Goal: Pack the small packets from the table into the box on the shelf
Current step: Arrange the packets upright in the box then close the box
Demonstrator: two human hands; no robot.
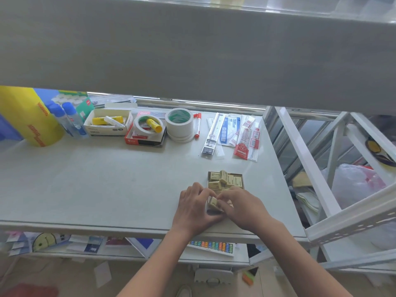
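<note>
A small brown box lies on the white shelf surface, right of centre, holding several small tan packets, some upright and some tilted. My left hand and my right hand meet over the box's near end. Both pinch one tan packet between their fingertips, just above the box. The near part of the box is hidden under my hands.
Along the back stand a yellow roll, blue-capped bottles, a white box of glue sticks, tape rolls, a red marker and bagged stationery. A white metal frame borders the right side.
</note>
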